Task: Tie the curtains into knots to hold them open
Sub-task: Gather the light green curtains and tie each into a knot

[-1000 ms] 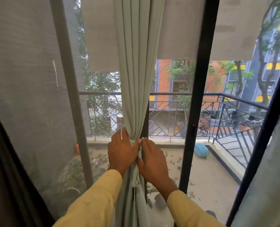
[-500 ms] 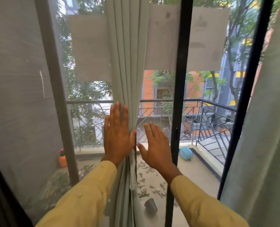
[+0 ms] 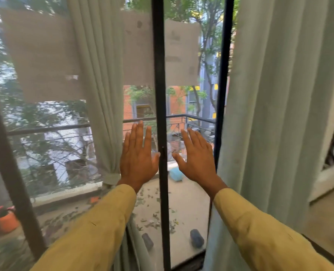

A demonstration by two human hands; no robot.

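The right curtain (image 3: 269,114) is the largest item and hangs loose and full-length immediately to the right of the right hand (image 3: 196,159), with no knot visible; it is judged not yet tied. The left curtain (image 3: 101,94) hangs just to the left of the left hand (image 3: 137,159), and its folds are drawn in to a narrow waist. The dark window frame bar (image 3: 159,75) stands upright between the two hands. Both hands are raised, palms forward, with fingers straight and spread, and grip nothing. Whether the left fingertips touch the left curtain cannot be told. The knot (image 3: 111,177) sits below and to the left of the left hand, beside the wrist. Judged progress: one curtain is secured and one is outstanding.
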